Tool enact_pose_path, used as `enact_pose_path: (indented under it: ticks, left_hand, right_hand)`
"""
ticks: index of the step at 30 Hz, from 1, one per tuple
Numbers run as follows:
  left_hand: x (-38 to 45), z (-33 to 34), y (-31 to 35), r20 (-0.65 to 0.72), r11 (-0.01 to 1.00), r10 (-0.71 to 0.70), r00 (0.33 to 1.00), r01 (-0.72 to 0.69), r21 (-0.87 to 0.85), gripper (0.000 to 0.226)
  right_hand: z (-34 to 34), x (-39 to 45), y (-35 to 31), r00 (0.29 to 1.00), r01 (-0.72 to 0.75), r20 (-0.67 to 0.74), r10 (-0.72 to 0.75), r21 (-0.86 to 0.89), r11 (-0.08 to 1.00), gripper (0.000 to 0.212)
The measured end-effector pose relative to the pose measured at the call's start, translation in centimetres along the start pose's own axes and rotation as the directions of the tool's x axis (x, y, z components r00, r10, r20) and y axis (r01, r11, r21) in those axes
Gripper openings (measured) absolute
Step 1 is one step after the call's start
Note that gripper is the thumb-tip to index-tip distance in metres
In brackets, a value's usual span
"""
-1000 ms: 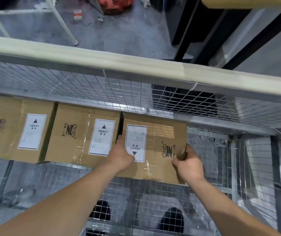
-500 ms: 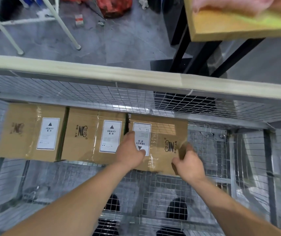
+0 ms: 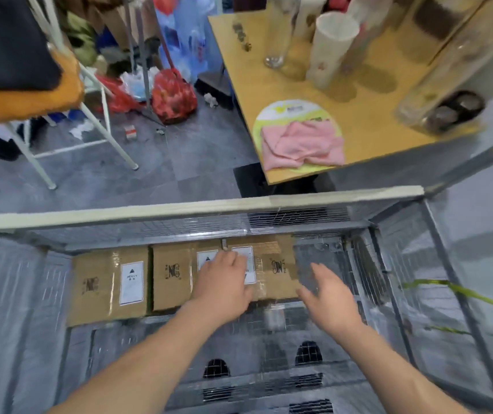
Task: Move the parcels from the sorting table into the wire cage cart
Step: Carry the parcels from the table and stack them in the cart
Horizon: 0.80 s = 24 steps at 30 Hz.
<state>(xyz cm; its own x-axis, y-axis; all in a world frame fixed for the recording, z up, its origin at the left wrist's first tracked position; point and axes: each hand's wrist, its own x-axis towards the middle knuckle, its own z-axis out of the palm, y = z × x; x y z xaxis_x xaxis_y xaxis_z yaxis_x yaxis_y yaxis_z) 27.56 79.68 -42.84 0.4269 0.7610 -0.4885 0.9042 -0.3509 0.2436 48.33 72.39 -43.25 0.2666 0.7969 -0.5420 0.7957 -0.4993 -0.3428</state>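
Both hands have let go: right hand (image 3: 327,297) hangs open at three o'clock of the third cardboard parcel (image 3: 275,270), left hand (image 3: 224,282) lies flat on it. Heavy, stiff; grip opposite edges.

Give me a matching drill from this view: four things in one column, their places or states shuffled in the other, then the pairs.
Things:
1. pink cloth
2. left parcel
3. left hand
4. right hand

Places or states:
A. open, fingers spread, holding nothing, beside the right parcel
B. on the wooden table beyond the cage
C. lying over the label of the right parcel
D. in the wire cage cart, at the left end of the row

Pairs: 1-B, 2-D, 3-C, 4-A
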Motion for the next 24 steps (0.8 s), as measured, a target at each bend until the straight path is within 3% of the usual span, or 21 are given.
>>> enact_pose_path:
  ticks: [11, 24]
  left_hand:
    - [-10.6, -12.1, 8.7, -0.121, 0.949, 0.307, 0.944, -0.294, 0.116, 0.065]
    - [-24.4, -11.4, 20.2, -0.101, 0.801, 0.579, 0.809, -0.54, 0.259, 0.07]
  right_hand:
    - [-10.0, -16.5, -1.2, 0.938, -0.059, -0.343, 0.041, -0.041, 0.997, 0.056]
    - [-10.8, -35.5, 5.9, 0.778, -0.255, -0.569, 0.266, 0.1, 0.962, 0.043]
